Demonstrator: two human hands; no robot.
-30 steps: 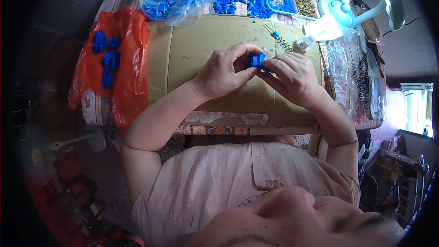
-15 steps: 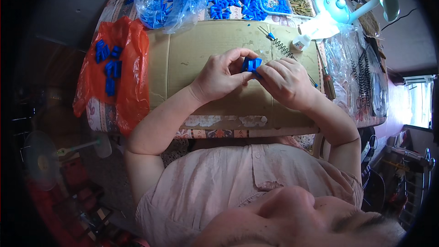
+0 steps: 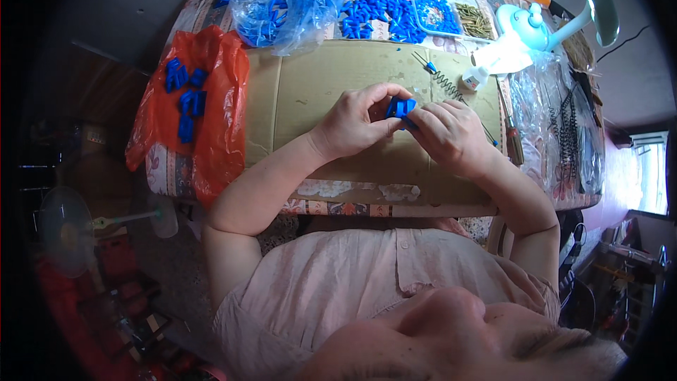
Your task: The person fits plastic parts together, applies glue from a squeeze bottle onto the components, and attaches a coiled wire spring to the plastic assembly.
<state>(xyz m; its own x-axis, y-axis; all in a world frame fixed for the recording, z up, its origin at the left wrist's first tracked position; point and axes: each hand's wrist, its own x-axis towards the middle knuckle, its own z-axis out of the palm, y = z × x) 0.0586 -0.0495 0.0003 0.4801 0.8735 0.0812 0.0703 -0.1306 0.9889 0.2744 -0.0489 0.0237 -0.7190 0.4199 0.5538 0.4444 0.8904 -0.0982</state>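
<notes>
Over the cardboard sheet (image 3: 310, 85), both hands are closed on one small blue plastic part (image 3: 400, 107) with slots in it. My left hand (image 3: 356, 120) grips it from the left between thumb and index finger. From the right, the bent fingertips of my right hand (image 3: 451, 132) pinch its lower right end and hide that end. Just beyond the right hand lie a dark coil spring (image 3: 446, 85) and a small blue-tipped piece with thin prongs (image 3: 429, 67). A white bottle (image 3: 475, 77) stands beside the spring.
On the left, several blue parts (image 3: 187, 106) rest on a red plastic bag (image 3: 222, 70). Beyond the cardboard are a clear bag (image 3: 310, 21), piled blue pieces (image 3: 381, 14) and brass-coloured pins (image 3: 474, 21). A lit lamp (image 3: 522, 25), screwdriver (image 3: 513, 142) and black springs (image 3: 568, 120) line the right.
The whole view has shifted, so table and hands sit slightly lower and further right. The blue part looks slightly turned between my fingers; both hands keep their hold.
</notes>
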